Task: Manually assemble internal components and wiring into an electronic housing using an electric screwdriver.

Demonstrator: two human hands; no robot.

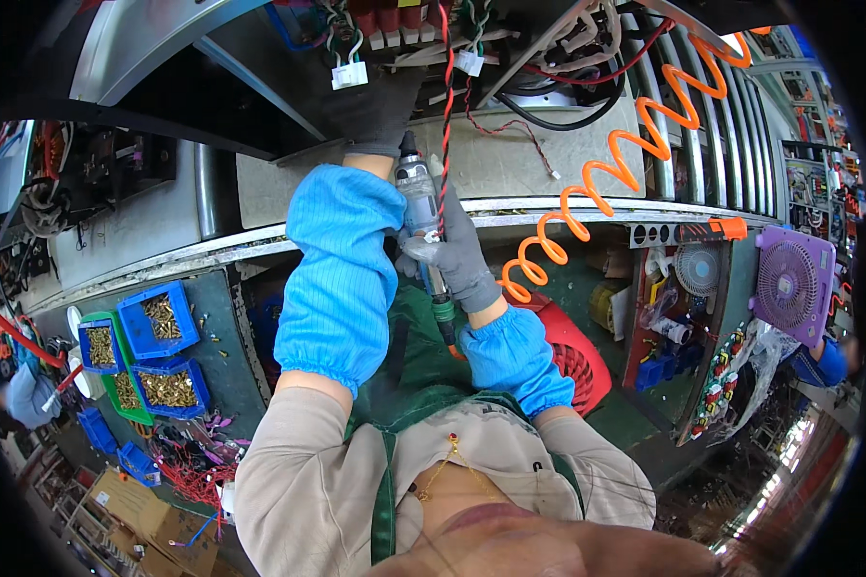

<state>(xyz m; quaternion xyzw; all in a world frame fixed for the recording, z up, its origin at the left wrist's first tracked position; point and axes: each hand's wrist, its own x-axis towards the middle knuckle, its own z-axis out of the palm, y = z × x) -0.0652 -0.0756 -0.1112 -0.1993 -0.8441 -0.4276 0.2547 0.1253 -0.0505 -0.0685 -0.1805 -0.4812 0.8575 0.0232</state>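
Note:
My right hand (464,258), in a grey glove and blue oversleeve, is wrapped round a pneumatic screwdriver (417,197). Its dark nose points away from me, and a green fitting with an orange hose end hangs below. My left hand (380,123), in a dark glove, reaches past the tool's tip to the edge of a dark metal cabinet (289,106); its fingers blend into the shadow and I cannot make them out. A twisted red and black cable (447,106) hangs down in front of the tool. White connectors (349,75) on wires dangle beyond my left hand.
An orange coiled air hose (587,197) stretches across the right. Blue bins (168,385) of brass screws stand on the green bench at left. Metal rollers (712,125) lie far right, with a purple fan (794,279) nearer. A red fan (577,351) sits beside my right arm.

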